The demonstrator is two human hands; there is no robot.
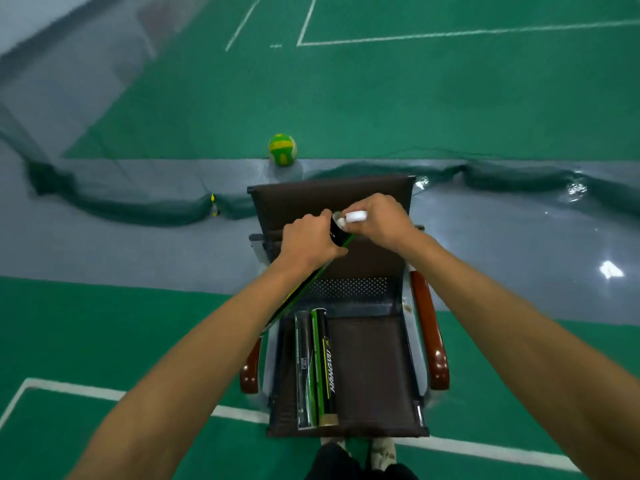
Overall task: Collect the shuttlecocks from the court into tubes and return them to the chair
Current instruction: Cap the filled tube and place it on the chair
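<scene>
**Cap handling at the tube mouth, above the chair**

The left hand (306, 239) curls round the upper end of a black-and-green tube (337, 232) and holds it slanted over the chair (367, 358), so the mouth faces the right hand (377, 220). The right hand pinches a white cap (356, 216) at the mouth, at 1 o'clock from the left hand. Fitting or removal cannot be told apart. Two further tubes (315, 365) lie side by side on the seat at 6 o'clock, probably already returned. The left forearm hides the held tube's lower part. Its contents cannot be made out, and no loose shuttlecocks show
</scene>
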